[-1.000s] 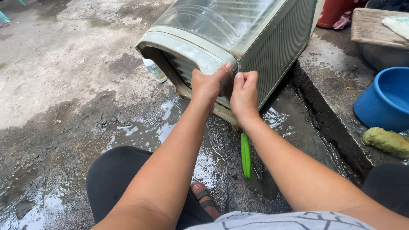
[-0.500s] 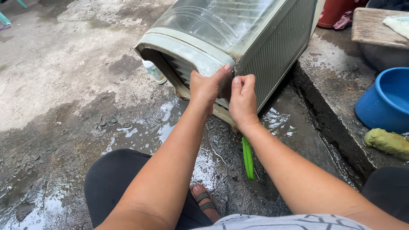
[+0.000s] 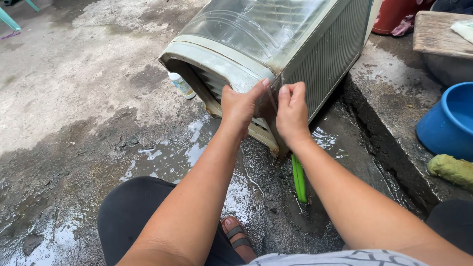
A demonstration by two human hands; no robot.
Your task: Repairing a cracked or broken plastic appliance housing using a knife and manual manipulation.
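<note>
You are working at the near corner of the wet air-conditioner casing (image 3: 276, 44), which lies tipped on the concrete at twelve o'clock from you. Your left hand (image 3: 240, 106) is clamped over the corner edge, thumb on top, while your right hand (image 3: 291, 112) pinches something thin just beside it, too small to identify. Next, I judge, you need a steady pull along that seam, left hand bracing.

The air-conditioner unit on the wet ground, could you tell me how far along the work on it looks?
Looks done: the air-conditioner unit lies tipped on its side, its casing wet, with water pooled on the concrete ground.
In hand: the left hand and right hand grip its near corner edge.
Left: grime shows inside the open end; a green tool lies unused beside the right forearm.
</note>
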